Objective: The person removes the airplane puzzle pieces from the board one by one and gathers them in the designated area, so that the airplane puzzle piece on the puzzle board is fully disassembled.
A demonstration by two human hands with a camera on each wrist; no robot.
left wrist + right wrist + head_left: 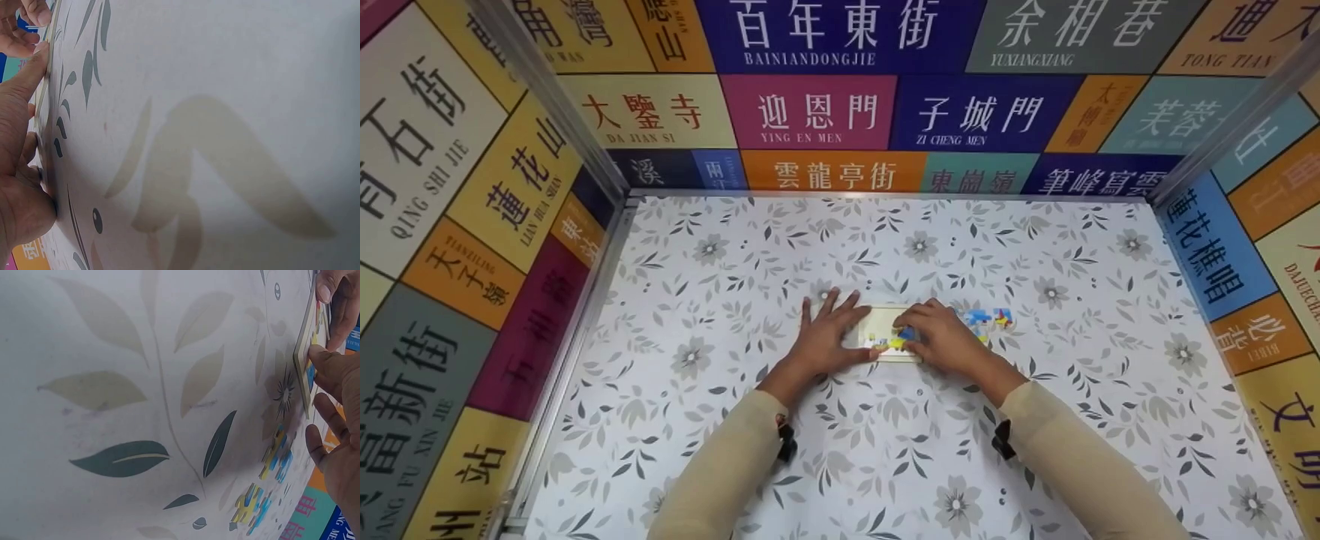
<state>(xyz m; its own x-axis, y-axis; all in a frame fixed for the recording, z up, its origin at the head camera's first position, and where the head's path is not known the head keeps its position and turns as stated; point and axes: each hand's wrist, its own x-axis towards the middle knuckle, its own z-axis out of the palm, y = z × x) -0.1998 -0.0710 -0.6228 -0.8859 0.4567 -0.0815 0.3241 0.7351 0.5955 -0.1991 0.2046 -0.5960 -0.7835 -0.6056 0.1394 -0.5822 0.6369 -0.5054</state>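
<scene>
A small pale puzzle tray lies on the table, with some coloured jigsaw pieces along its near side. My left hand rests at the tray's left edge, fingers spread and thumb stretched along the near edge. Over the tray's right half, my right hand pinches a blue jigsaw piece between thumb and fingers, low over the surface. In the right wrist view the right thumb reaches over the tray's rim. The right palm and fingers partly hide the piece and the tray's right end.
Loose blue and yellow jigsaw pieces lie just right of the right hand, and a multicoloured one sits farther right. A white floral cloth covers the table. Panels with large lettering rise behind and at both sides.
</scene>
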